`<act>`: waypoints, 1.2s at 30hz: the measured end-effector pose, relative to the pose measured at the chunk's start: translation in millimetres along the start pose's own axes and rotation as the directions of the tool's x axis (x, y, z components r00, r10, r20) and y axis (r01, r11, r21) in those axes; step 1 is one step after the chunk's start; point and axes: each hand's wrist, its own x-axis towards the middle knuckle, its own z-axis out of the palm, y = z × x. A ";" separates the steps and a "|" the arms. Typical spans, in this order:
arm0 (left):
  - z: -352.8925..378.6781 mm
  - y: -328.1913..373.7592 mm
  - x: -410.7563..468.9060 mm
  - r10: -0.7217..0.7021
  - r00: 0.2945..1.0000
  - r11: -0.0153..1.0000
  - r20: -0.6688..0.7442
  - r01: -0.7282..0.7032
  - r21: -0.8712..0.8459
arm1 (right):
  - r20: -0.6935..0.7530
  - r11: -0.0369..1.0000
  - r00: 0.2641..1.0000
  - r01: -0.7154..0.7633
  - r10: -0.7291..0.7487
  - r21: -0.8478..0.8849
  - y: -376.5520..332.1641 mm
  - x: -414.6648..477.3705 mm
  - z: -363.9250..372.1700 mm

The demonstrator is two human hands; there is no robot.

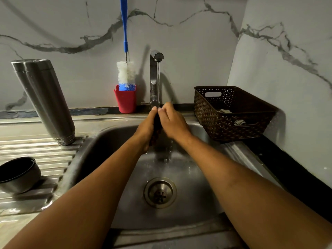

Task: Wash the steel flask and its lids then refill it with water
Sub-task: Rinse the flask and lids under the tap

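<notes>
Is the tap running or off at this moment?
Running: a thin stream drops from the tap onto the dark item held between left hand and right hand.

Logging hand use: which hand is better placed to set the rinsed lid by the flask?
Likely left: the left hand and right hand both hold the dark lid under the tap, but the flask stands left of the sink.

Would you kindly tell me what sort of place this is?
Likely a home kitchen: a steel sink with a running tap, a bottle brush in a red cup, and an upturned steel flask.
</notes>
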 end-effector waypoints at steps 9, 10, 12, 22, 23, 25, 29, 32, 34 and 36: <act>4.7 -6.5 8.5 0.118 0.990 0.993 -0.080 -0.117 0.022 | 0.015 0.976 0.981 -0.192 0.191 0.099 -9.1 3.9 -0.4; 3.8 -6.2 9.4 0.105 0.990 0.994 -0.090 -0.106 -0.006 | 0.022 0.988 0.991 -0.132 0.130 0.081 -10.4 2.4 0.5; 0.2 -5.7 9.7 0.031 0.995 0.994 -0.098 -0.040 -0.099 | 0.059 0.987 0.992 -0.118 0.112 0.107 -10.1 2.1 2.8; -14.2 -19.5 20.1 -0.322 0.945 0.893 0.050 0.321 -0.317 | 0.224 0.732 0.836 -0.547 0.501 0.407 14.9 -4.2 5.9; -14.8 -20.7 20.6 -0.335 0.940 0.888 0.065 0.338 -0.312 | 0.204 0.738 0.833 -0.552 0.515 0.389 17.7 -4.0 8.2; -15.8 -21.7 19.4 -0.353 0.929 0.881 0.113 0.371 -0.293 | 0.190 0.738 0.827 -0.558 0.528 0.378 22.3 -3.4 11.2; -17.2 -23.4 16.6 -0.403 0.888 0.859 0.220 0.450 -0.242 | 0.232 0.759 0.811 -0.585 0.537 0.286 26.4 -5.1 10.3; -16.3 -26.8 19.0 -0.438 0.878 0.846 0.196 0.476 -0.240 | 0.312 0.737 0.776 -0.625 0.548 0.257 28.0 -6.6 8.8; -14.9 -27.3 19.3 -0.433 0.889 0.854 0.148 0.457 -0.247 | 0.376 0.696 0.762 -0.641 0.526 0.324 27.3 -7.3 7.8; -15.0 -28.7 19.3 -0.424 0.900 0.860 0.099 0.434 -0.267 | 0.432 0.661 0.760 -0.643 0.486 0.388 24.5 -9.3 3.4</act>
